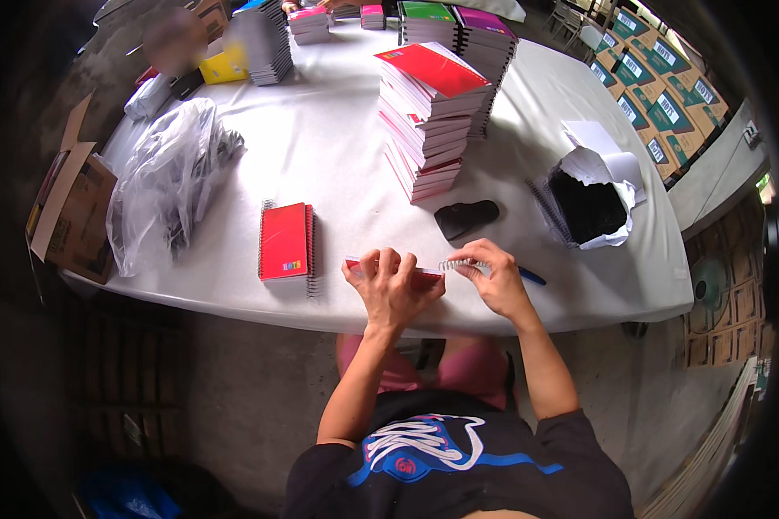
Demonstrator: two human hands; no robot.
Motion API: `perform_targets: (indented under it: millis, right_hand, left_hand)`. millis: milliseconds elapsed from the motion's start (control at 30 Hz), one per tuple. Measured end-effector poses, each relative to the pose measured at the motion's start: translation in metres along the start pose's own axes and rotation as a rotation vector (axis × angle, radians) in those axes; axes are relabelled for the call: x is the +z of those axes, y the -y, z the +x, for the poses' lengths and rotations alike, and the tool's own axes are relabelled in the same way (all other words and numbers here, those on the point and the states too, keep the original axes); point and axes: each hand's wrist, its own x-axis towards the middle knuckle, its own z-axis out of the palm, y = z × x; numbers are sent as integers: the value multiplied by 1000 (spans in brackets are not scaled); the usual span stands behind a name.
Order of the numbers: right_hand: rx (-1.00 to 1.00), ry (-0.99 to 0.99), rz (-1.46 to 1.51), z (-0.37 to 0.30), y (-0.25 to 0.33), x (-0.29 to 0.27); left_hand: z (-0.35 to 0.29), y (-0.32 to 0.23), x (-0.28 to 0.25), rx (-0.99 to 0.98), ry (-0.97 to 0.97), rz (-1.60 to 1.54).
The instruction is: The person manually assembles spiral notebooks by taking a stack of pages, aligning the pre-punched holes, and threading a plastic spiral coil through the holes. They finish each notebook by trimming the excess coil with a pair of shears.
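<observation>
A: In the head view, low in the centre of the frame, the left hand (392, 284) is pinching a red notebook (407, 275) by its edge, fingers curled over the top. The right hand (492, 278) is closed on a white spiral coil (455, 265), right at the notebook's end.

B: What could slip?

A: I judge the coil could miss a hole or spring out if the notebook tilts, since only fingertips are steadying it and it is sitting at the table's (337, 156) near edge. The pages could also fan out of line.

B: Anything crowding the hands?

A: A blue pen (528, 276) is lying just beside the right hand, and a dark flat object (466, 217), possibly a phone, though it is too blurred to tell, is resting just above the hands. A small stack of red notebooks (286, 245) is lying to the left, near the left hand.

B: And further off?

A: A tall stack of red-covered notebooks (431, 117) is leaning a little in the upper centre. A torn white paper wrap (593, 195) holding dark contents is sitting at the right, a crumpled clear plastic bag (169, 182) at the left, and a cardboard box (74, 208) beyond it at the left edge.
</observation>
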Motion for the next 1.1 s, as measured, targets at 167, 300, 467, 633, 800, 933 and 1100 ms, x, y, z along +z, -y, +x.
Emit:
perform_targets:
  millis: [167, 300, 467, 633, 800, 933, 1100]
  right_hand:
    - [-16, 138, 180, 1, -4, -4]
    - [202, 465, 356, 5, -20, -21]
    - [465, 423, 396, 6, 9, -23]
    - [81, 479, 201, 7, -3, -17]
    - [-63, 395, -67, 40, -17, -27]
    - [-289, 106, -602, 60, -84, -22]
    - [161, 134, 350, 65, -82, -20]
  left_hand:
    - [4, 2, -5, 8, 68, -10]
    - [4, 2, -11, 42, 157, -25]
    - [2, 4, -10, 64, 118, -76]
    - [-1, 8, -7, 72, 138, -32]
    - [2, 9, -11, 26, 114, -125]
    - [6, 8, -12, 20, 24, -216]
    - [8, 15, -16, 40, 91, -249]
